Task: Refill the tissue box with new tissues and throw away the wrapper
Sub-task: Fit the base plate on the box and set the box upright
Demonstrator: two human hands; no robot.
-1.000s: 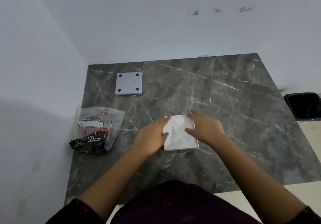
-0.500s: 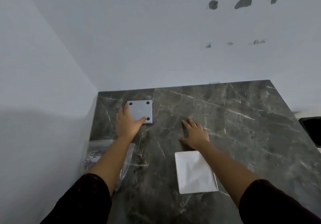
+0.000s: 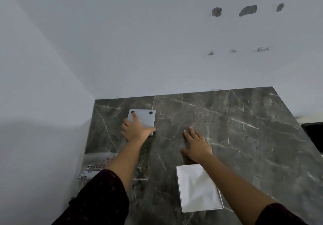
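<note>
Tissue box (image 3: 198, 188) holds tissues – L hand (image 3: 135, 128) on lid (image 3: 142, 118).

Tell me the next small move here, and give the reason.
Probably close the left hand on the grey square lid and carry it back to the open white tissue box. The tissues already fill the box, it stands uncovered, and the right hand lies flat on the counter, empty.

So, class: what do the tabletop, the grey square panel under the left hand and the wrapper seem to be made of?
Tabletop: polished marble or marble-look stone, going by its dark grey surface with pale veins.
Grey square panel: probably matte moulded plastic; flat, even colour, round dark dots at the corners.
Wrapper: thin glossy plastic film, see-through and printed.
</note>
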